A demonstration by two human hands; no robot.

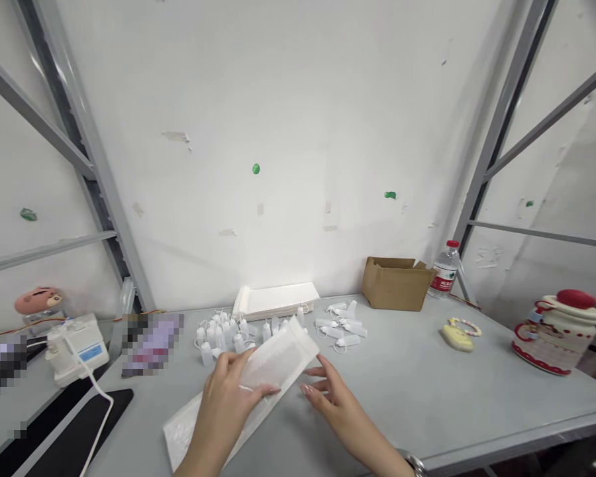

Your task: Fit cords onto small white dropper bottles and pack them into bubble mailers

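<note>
The left hand grips a white bag. At its three o'clock, the right hand is loosely open. Small bottles sit at eleven o'clock.

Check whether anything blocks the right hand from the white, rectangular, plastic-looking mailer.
Nothing visible between them: the right hand is beside the right edge of the mailer, contact unclear. The left hand holds it farther left; the small, translucent white plastic bottles are beyond it.

My packet is plain white; the small bottles are translucent white, the table grey, the box brown, and the jar cream, patterned in red.
</note>
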